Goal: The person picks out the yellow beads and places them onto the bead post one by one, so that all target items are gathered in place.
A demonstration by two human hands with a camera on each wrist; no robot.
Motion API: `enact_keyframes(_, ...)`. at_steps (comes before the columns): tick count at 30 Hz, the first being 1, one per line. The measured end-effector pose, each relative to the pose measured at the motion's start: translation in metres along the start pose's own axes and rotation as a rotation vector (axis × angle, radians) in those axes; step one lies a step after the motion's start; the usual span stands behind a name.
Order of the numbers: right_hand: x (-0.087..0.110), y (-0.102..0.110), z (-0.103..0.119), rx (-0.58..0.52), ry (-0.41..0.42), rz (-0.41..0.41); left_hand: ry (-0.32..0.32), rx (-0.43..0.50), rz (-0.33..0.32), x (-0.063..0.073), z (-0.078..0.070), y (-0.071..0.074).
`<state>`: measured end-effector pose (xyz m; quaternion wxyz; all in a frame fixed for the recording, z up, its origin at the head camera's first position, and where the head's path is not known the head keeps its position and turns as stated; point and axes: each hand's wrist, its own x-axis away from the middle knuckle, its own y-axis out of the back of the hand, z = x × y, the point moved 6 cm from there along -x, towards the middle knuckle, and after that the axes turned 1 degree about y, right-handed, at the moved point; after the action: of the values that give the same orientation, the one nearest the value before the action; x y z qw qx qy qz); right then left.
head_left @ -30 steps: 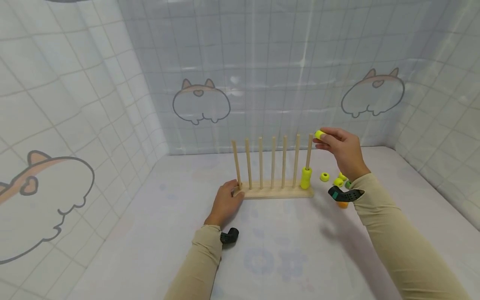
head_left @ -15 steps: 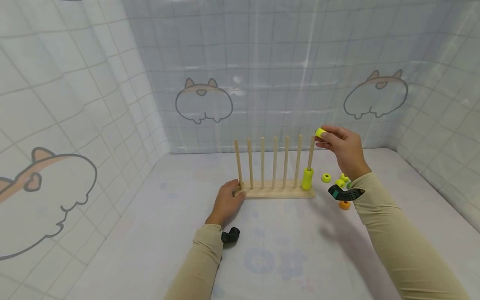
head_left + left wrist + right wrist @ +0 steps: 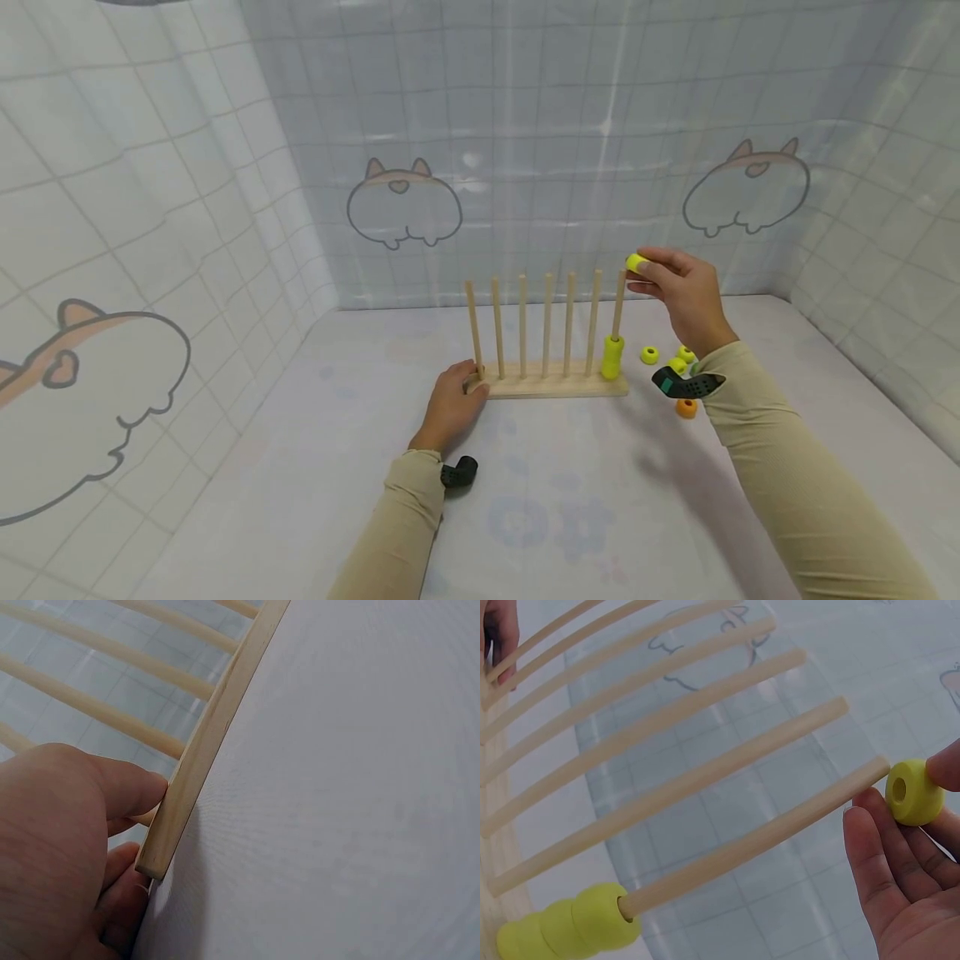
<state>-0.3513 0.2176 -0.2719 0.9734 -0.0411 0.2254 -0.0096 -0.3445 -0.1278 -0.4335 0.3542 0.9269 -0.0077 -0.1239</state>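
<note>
A wooden rack with several upright pegs stands on a light base [image 3: 540, 387]. Yellow beads [image 3: 612, 358] are stacked at the bottom of its rightmost peg [image 3: 618, 307]. My right hand [image 3: 686, 304] pinches another yellow bead [image 3: 919, 793] between thumb and fingers. In the right wrist view the bead's hole faces the tip of that peg, with the bead right at the tip. My left hand [image 3: 452, 406] grips the left end of the base; in the left wrist view the thumb [image 3: 135, 787] presses its edge and the other fingers lie partly hidden behind it.
Loose yellow beads [image 3: 649, 356] lie on the table right of the rack, below the right hand. An orange bead [image 3: 686, 408] lies nearer, and a green one is mostly hidden behind the right wrist camera [image 3: 686, 385]. Printed sheets wall the table at the back and sides.
My right hand has risen slightly and brought the yellow bead closer over the tip of the rightmost peg. The left hand keeps its hold on the base.
</note>
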Motion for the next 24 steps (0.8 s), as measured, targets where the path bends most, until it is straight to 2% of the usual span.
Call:
enact_keyframes(7, -0.0029, -0.0039, 0.0053, 0.010, 0.027, 0.010, -0.019, 0.001, -0.012, 0.0005, -0.0002, 0.0014)
enact_keyframes(24, -0.0047, -0.0058, 0.0058, 0.064, 0.019, 0.040, 0.012, -0.002, -0.001, 0.0001, 0.0012, -0.0003)
